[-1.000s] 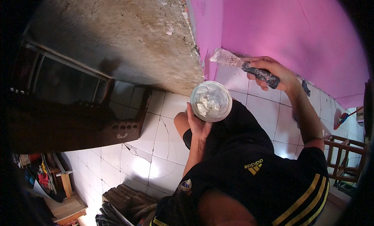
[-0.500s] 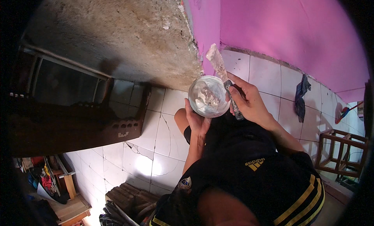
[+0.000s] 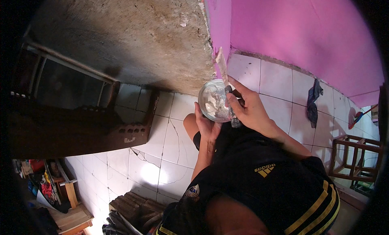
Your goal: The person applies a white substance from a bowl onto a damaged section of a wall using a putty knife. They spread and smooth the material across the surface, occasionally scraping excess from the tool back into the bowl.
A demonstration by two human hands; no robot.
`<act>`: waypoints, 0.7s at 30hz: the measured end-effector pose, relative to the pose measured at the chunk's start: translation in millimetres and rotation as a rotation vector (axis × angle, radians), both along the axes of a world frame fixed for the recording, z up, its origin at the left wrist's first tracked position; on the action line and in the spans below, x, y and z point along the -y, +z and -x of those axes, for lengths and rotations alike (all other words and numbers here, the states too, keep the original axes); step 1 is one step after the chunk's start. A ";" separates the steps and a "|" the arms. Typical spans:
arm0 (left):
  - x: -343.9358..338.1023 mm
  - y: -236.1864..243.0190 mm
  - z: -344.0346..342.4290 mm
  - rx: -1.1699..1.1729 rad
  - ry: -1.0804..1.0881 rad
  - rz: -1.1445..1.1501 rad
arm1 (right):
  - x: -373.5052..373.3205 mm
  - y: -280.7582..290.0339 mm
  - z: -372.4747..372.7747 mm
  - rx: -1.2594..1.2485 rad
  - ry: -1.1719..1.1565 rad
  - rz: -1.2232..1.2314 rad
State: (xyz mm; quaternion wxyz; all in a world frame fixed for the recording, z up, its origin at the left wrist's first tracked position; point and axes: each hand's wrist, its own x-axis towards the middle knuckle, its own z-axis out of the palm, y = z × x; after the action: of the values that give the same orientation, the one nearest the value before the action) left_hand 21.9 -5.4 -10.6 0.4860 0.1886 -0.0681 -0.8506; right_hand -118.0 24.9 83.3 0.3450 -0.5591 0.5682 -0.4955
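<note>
My left hand (image 3: 208,127) is curled around the near left side of a round metal bowl (image 3: 202,98), which has white paste (image 3: 212,106) smeared and lumped inside. In my right hand (image 3: 250,107) is a putty knife (image 3: 222,69), gripped by its dark patterned handle. Its paste-coated blade points up and away, past the bowl's far rim, and appears nearly edge-on. The handle crosses over the right part of the bowl and hides some of the paste. Beyond the blade is the corner where a rough bare wall (image 3: 133,32) meets a pink wall (image 3: 300,36).
Dark wooden furniture (image 3: 81,133) with a glass panel stands at left. On the white tiled floor (image 3: 178,150), some tiles are cracked. A dark cloth (image 3: 313,101) lies at right, near a wooden stool frame (image 3: 352,158). A brown stack (image 3: 137,208) sits at the lower left.
My right hand has moved left, bringing the putty knife over the right side of the bowl. The blade has turned more edge-on. The bowl has shifted slightly right in view.
</note>
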 end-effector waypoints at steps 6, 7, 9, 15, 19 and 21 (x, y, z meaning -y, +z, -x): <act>1.3 -6.4 -8.9 -0.037 0.014 -0.004 | 8.3 -3.4 -17.9 -0.003 0.012 -0.052; -0.3 -1.4 -6.9 0.005 0.021 -0.013 | 10.4 -4.6 -18.3 -0.011 0.003 -0.013; -1.2 0.7 -6.0 0.028 0.034 -0.034 | 15.0 -4.1 -21.4 0.010 -0.006 0.051; -1.8 2.1 -5.4 0.028 0.069 -0.036 | 19.2 13.4 -24.6 0.089 0.009 -0.003; -0.4 -1.4 -4.5 -0.031 0.021 -0.016 | 9.8 27.2 -5.2 0.122 0.093 -0.037; -0.2 0.1 -1.9 -0.061 0.006 -0.004 | 0.5 36.5 9.4 0.203 0.151 -0.088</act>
State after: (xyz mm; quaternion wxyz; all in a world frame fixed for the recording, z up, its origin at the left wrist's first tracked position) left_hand 23.8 -5.2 -10.5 0.4899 0.1639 -0.0511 -0.8547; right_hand -127.5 24.4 119.8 0.4612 -0.5317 0.5080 -0.4965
